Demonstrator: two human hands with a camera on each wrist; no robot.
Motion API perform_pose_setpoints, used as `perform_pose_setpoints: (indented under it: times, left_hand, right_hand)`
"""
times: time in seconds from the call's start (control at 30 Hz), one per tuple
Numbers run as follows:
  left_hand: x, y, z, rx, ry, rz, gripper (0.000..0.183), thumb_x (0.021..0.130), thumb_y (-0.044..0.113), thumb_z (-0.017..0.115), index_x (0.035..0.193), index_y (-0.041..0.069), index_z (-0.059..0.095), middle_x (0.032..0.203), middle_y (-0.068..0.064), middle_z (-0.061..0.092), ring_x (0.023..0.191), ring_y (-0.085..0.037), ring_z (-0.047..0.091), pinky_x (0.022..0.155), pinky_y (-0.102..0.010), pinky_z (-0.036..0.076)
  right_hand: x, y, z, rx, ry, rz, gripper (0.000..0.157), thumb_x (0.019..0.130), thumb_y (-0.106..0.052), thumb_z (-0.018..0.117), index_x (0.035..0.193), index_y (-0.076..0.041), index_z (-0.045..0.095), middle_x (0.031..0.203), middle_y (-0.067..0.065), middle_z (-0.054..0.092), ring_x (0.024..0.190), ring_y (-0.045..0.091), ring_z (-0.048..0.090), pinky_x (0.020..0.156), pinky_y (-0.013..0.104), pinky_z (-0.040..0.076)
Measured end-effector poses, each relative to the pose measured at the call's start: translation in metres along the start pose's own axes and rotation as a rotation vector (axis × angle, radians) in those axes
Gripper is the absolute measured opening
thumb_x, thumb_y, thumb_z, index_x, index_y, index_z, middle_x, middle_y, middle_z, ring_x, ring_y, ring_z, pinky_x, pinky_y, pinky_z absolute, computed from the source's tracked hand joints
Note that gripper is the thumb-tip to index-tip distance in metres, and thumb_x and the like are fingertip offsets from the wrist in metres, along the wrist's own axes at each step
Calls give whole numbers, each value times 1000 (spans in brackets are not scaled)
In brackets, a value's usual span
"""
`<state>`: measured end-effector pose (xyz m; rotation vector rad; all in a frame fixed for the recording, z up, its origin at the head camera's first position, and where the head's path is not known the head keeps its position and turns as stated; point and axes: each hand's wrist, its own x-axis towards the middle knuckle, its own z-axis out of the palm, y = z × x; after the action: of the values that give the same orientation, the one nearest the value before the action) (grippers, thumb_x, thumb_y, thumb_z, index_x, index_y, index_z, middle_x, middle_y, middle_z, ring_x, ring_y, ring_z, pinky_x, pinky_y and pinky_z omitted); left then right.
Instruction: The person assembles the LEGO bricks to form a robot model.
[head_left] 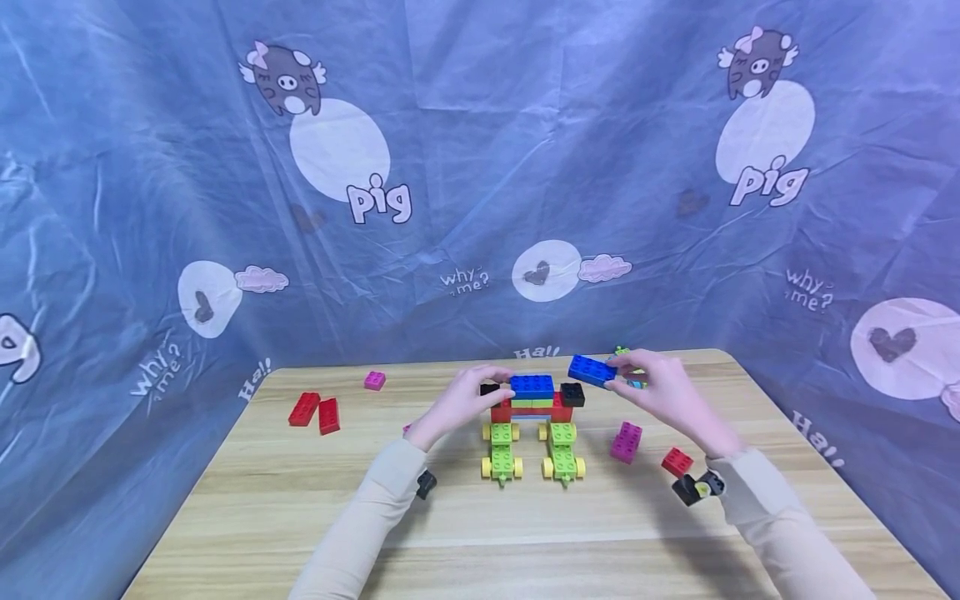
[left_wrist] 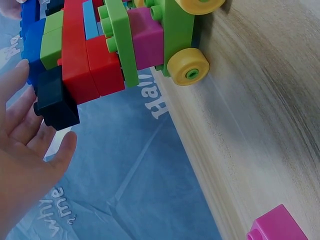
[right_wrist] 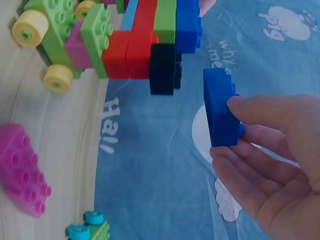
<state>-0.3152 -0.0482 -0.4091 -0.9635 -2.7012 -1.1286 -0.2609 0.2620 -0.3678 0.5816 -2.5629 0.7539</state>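
Note:
A brick structure stands mid-table on two lime wheeled bases (head_left: 562, 450) with yellow wheels (left_wrist: 188, 66). Red bricks (left_wrist: 80, 55) span it, with a black brick (head_left: 572, 394) at each end. On top, above a lime layer (left_wrist: 51, 42), sits a blue brick (head_left: 532, 387). My left hand (head_left: 468, 402) is at its left end, thumb on the near face; the index fingertip is mostly hidden behind. Up and right of the structure, my right hand (head_left: 660, 387) pinches a second blue brick (right_wrist: 220, 107) between thumb and fingers, apart from the stack.
Two red bricks (head_left: 303, 409) and a small magenta brick (head_left: 375, 381) lie at the left. On the right are a magenta brick (head_left: 626, 442), a red brick (head_left: 677, 462) and a small lime wheeled piece (right_wrist: 97, 230). A patterned blue cloth (head_left: 480, 167) hangs behind the table.

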Motion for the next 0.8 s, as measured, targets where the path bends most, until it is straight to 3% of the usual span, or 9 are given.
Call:
perform_pose_setpoints:
  times: [0.4, 0.8]
  left_hand:
    - [-1, 0, 0, 4, 6, 23, 41, 89, 34, 62, 122, 11, 60, 123, -3, 64, 116, -18, 58, 106, -38, 43]
    - [-2, 0, 1, 12, 24, 25, 39, 89, 32, 63, 122, 13, 61, 122, -2, 65, 115, -18, 58, 106, -38, 43]
  right_hand:
    - [11, -17, 11, 117, -6, -38, 27, 78, -10, 75, 104, -6, 69, 99, 11, 71, 86, 22, 69, 75, 33, 58]
    - [19, -28, 22, 164, -73, -23, 29, 81, -21, 73, 108, -12, 68, 106, 7, 70, 91, 19, 68, 79, 33, 58]
